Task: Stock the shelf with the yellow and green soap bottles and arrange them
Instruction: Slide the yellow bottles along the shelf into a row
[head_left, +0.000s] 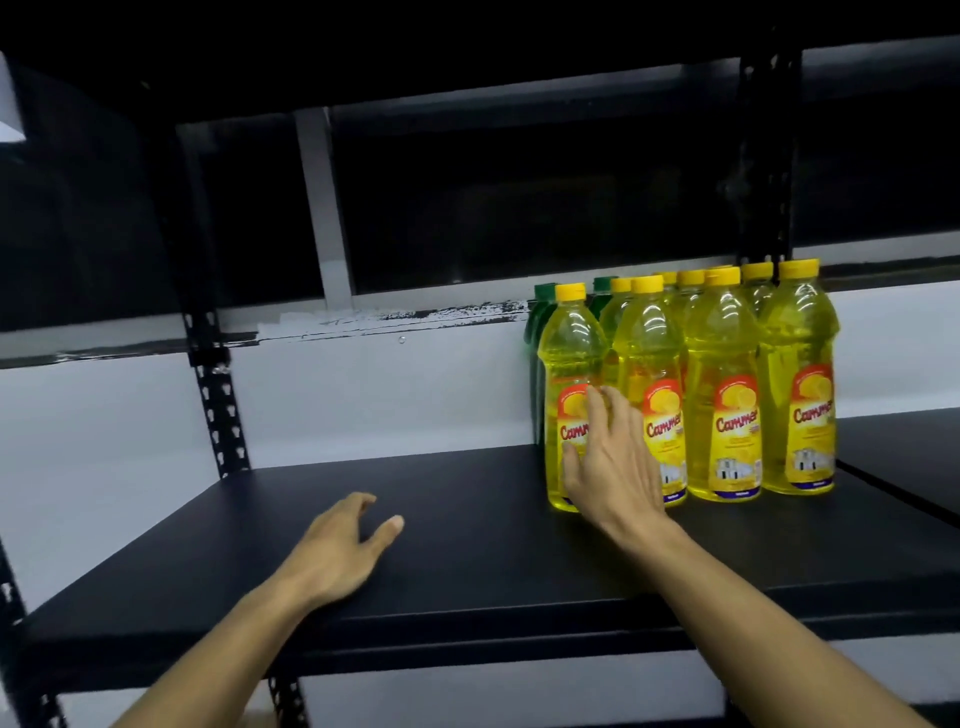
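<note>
- On the black shelf board (467, 519), toward its right side, yellow soap bottles (722, 395) stand upright in close rows, labels to the front; two green soap bottles (537, 332) stand behind them at the left end, mostly hidden.
- The right hand (608, 462) lies with spread fingers against the label of the front-left yellow bottle (569, 374); it touches the bottle but is not closed around it.
- The left hand (337, 551) rests released and empty on the bare board, well apart from the bottles.
- I judge the step is aligning this bottle with its row.
- To do it well, push low on the body, gently, so the bottle slides and does not tip onto its neighbours.
- Keep the label facing forward.
</note>
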